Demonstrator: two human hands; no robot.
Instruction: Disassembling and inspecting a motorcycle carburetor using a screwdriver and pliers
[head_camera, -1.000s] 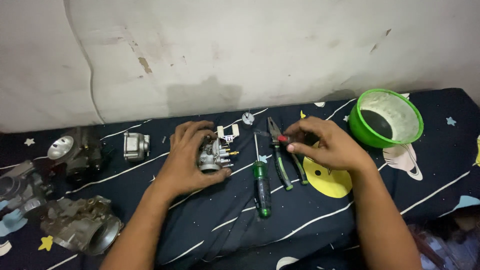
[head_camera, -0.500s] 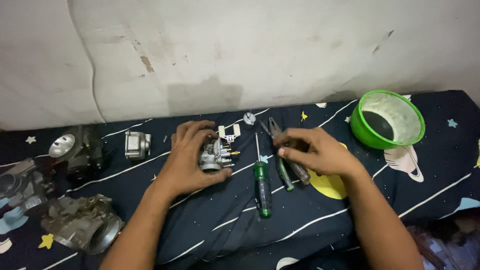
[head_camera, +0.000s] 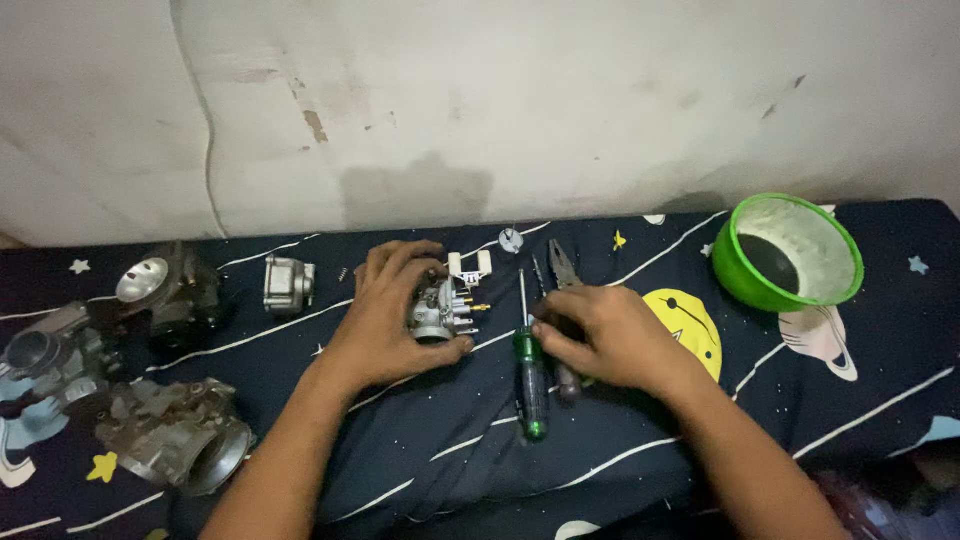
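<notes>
My left hand (head_camera: 390, 315) grips a small silver carburetor (head_camera: 442, 310) that rests on the dark space-print cloth (head_camera: 400, 460). My right hand (head_camera: 605, 338) lies over the tools just right of it. Its fingertips and thumb pinch a dark-handled screwdriver (head_camera: 567, 384), whose handle sticks out below the hand. A green-handled screwdriver (head_camera: 531, 385) lies alongside, touching the fingertips. The jaws of a pair of pliers (head_camera: 564, 265) show above the hand, and their handles are hidden under it.
Three grimy carburetor bodies (head_camera: 172, 292) (head_camera: 48, 355) (head_camera: 180, 440) sit at the left. A small metal housing (head_camera: 288, 284) lies near them. A small round part (head_camera: 511, 240) rests by the wall, and a green bowl (head_camera: 838, 290) stands at the right.
My right hand has slid left and toward me, from the pliers onto the screwdrivers. My left hand stays on the carburetor.
</notes>
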